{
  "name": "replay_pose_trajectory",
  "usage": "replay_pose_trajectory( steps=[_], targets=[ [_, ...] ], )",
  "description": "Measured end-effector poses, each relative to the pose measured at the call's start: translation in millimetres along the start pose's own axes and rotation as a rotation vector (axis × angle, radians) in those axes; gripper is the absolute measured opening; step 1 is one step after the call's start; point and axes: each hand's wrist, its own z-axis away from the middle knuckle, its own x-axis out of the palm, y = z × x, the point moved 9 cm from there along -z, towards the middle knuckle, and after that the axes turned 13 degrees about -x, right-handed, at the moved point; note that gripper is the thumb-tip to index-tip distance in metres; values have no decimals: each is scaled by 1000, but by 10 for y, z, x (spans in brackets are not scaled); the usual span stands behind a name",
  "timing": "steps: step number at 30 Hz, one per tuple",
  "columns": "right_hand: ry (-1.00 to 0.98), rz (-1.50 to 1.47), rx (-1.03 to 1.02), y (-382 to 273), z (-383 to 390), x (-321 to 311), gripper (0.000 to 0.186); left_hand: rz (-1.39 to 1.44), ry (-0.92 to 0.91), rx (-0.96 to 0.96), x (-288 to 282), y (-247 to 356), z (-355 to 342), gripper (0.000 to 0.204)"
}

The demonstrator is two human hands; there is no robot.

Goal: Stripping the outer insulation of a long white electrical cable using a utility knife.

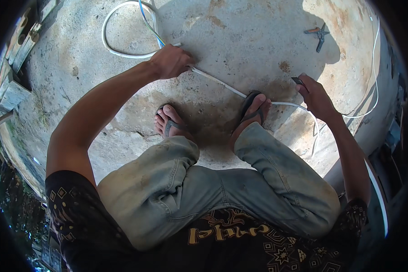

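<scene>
My left hand (172, 61) is closed around a white cable (220, 81) above the concrete. From this hand the cable runs down to my right foot (258, 102), where it passes at the sandal and comes out on the other side. Beyond my left hand lies a loop of white cable (105, 34), with thin blue and green wires (148, 22) leading up from the hand. My right hand (318, 97) grips a small dark knife (297, 80), its end poking out past the fingers. Most of the knife is hidden in the palm.
Pliers (319, 35) with orange and dark handles lie open on the concrete floor (240, 27) at the far right. A thin white cable (377, 59) curves along the right side. Wood pieces (20, 50) stand at the far left. My left foot (170, 120) rests in a sandal.
</scene>
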Motion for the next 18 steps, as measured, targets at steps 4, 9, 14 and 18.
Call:
replay_pose_trajectory(
  steps=[4, 9, 14, 18],
  targets=[
    [-142, 65, -240, -801, -865, 684, 23, 33, -32, -12, 55, -18, -121, 20],
    [-130, 73, -287, -1315, -1450, 1420, 25, 86, -7, 22, 39, -79, -115, 19],
    [1, 36, -249, -1305, -1593, 1539, 25, 34, 6, 1, 35, -105, -146, 16],
    [64, 160, -279, -1454, -1716, 1551, 26, 12, 32, 11, -3, -113, -152, 14]
  ],
)
